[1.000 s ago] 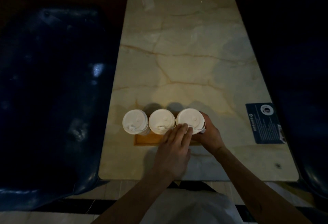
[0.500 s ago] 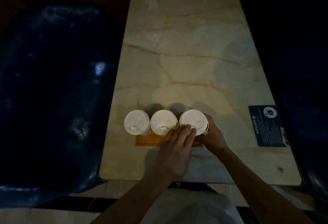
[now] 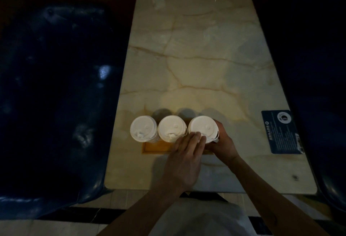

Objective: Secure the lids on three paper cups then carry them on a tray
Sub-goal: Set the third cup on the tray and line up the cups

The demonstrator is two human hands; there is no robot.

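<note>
Nothing has shifted: left hand (image 3: 184, 158) fingers straight, pressing the right cup's lid (image 3: 203, 128); right hand (image 3: 223, 144) clamped round that cup, near the table's (image 3: 206, 58) front edge.

Dim, dark edges, glare on lids (image 3: 203, 129)

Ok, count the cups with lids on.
3, in a row on the wooden tray: left cup, middle cup, right cup held by both hands.
</note>
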